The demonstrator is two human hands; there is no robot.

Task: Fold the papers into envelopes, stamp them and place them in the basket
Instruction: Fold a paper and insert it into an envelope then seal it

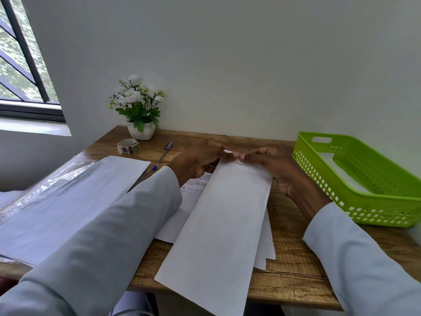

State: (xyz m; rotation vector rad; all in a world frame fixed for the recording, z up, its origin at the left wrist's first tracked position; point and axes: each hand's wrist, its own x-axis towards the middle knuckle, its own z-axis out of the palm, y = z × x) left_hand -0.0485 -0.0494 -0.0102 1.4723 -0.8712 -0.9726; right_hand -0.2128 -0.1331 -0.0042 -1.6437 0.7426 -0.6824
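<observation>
A long white envelope (216,224) is laid lengthwise on the wooden table (291,265), its near end overhanging the table edge, with printed papers (189,197) beneath it. At its far end the left hand (200,160) and right hand (273,169) are met, fingers curled; a small white strip (228,151) is pinched between the fingertips of both, just above the envelope's flap. Left of the left hand, a stack of envelopes in clear wrap (75,190) is seen, with a blue pen (163,156) near it. Right of the right hand, a green basket (355,208) is placed, white paper inside. Beyond the hands to the left, a sticker roll (128,146) and a potted plant (139,106) are noted.
</observation>
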